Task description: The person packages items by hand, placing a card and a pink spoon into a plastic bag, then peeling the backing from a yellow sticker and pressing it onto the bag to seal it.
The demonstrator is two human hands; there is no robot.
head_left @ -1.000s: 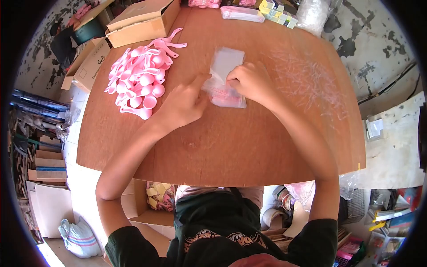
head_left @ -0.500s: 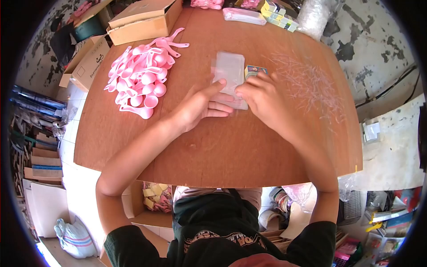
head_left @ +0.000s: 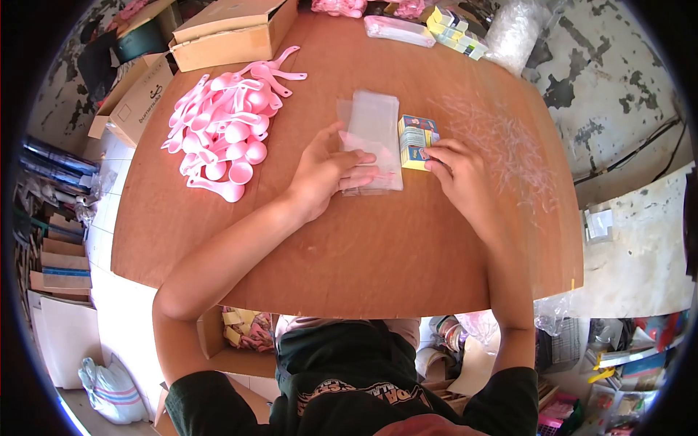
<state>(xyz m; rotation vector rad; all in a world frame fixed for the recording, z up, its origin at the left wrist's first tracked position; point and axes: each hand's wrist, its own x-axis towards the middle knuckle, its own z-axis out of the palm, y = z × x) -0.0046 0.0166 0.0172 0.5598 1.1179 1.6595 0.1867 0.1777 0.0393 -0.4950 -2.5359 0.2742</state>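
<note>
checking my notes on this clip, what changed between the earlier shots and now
The right hand left the clear bags and slid right to the small colourful box, now uncovered beside them. The left hand moved onto the bags, fingers flat. The pink spoons and cardboard box stayed put.

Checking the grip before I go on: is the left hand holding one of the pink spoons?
No, the left hand lies on the clear plastic bags, apart from the pink spoons piled to its left.

Pink spoons point(head_left: 222, 142), cardboard box point(head_left: 231, 29)
</note>
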